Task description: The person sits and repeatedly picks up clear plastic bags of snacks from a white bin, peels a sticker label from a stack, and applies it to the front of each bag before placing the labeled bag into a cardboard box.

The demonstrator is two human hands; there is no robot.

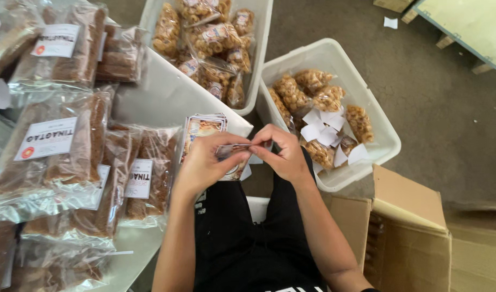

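Note:
My left hand (pixel 202 162) and my right hand (pixel 283 153) meet over my lap, both pinching one printed label sticker (pixel 232 150) between thumbs and fingertips. A stack of the same printed labels (pixel 202 128) lies on the white table edge just beyond my left hand. Below the hands are my forearms and black clothing.
Clear bags of brown snack (pixel 64 146) cover the white table (pixel 161 97) at left. Two white plastic bins hold bagged ring-shaped snacks: one far (pixel 258 32), one right (pixel 377 135) with loose white paper slips (pixel 323 127). An open cardboard box (pixel 410 227) stands at lower right.

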